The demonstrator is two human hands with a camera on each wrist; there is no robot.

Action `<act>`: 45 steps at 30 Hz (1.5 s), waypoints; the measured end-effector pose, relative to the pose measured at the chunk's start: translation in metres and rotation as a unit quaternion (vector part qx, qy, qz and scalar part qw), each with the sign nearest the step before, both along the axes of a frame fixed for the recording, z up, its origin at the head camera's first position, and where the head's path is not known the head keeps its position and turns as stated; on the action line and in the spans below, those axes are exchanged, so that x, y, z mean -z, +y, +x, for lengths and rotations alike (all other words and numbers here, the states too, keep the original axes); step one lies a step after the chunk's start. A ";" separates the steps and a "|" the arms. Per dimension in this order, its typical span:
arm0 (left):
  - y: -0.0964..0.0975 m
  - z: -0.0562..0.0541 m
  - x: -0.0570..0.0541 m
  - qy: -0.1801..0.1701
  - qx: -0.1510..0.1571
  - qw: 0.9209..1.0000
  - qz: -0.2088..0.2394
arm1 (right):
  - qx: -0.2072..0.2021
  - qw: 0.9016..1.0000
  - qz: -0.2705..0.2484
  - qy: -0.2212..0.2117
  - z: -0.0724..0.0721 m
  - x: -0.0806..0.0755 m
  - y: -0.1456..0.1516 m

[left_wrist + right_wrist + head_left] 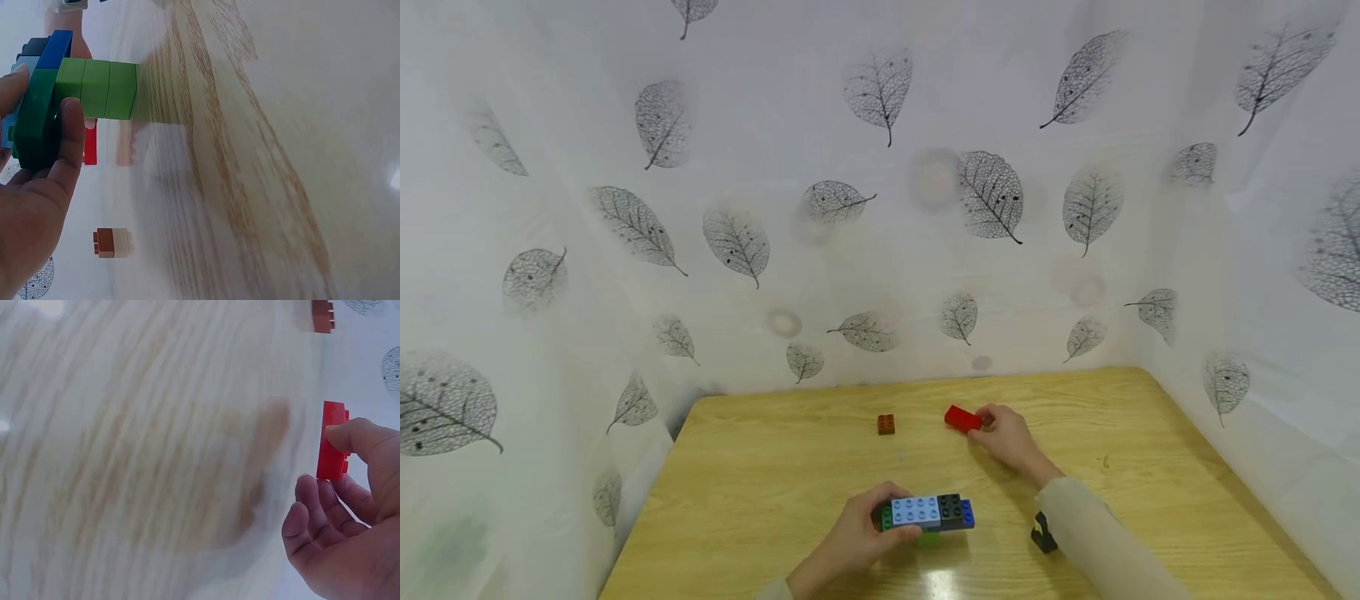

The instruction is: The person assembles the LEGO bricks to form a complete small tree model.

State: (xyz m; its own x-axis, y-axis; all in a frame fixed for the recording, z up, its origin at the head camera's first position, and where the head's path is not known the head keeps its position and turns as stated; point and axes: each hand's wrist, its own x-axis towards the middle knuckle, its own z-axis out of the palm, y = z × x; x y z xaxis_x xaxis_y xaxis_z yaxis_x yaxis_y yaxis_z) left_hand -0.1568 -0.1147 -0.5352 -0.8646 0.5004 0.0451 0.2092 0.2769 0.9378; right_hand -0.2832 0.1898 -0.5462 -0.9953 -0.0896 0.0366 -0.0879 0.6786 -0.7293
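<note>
My left hand (868,529) grips a toy brick build at its left end. Its upper layers show a light blue brick (915,510), a black brick (951,510), a blue brick (967,513) and a dark green brick (36,119). Below them projects a column of light green bricks (95,89); whether it touches the table I cannot tell. Farther back, my right hand (1009,437) pinches a long red brick (332,440) between thumb and fingers, raised off the tabletop. Its studs face away from the table in the right wrist view.
A small brown-orange brick (886,425) lies toward the back of the wooden table (760,492). Beside the right sleeve is a black piece (1042,535), partly covered by it. White sheets with leaf prints (880,267) hang behind and along both sides.
</note>
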 end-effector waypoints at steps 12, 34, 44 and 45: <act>-0.001 0.001 0.000 -0.010 -0.001 1.000 -0.001 | -0.057 0.998 -0.036 0.021 0.028 -0.040 0.005; 0.001 0.000 0.000 -0.007 0.002 1.000 0.009 | -0.222 0.973 -0.047 0.051 0.083 -0.074 -0.011; 0.002 -0.001 0.002 0.007 0.003 1.000 0.014 | -0.265 0.960 -0.059 0.062 0.095 -0.073 -0.017; 0.002 -0.001 0.002 0.007 0.003 1.000 0.014 | -0.268 0.959 -0.061 0.063 0.095 -0.073 -0.017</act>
State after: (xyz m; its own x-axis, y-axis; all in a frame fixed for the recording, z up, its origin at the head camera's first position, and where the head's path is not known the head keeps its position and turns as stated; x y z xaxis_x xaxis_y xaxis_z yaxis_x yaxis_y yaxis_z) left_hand -0.1577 -0.1130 -0.5370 -0.8608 0.5040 0.0714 0.2244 0.2499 0.9419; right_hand -0.1878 0.1724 -0.4734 -0.7944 -0.5746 0.1968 -0.4936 0.4221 -0.7604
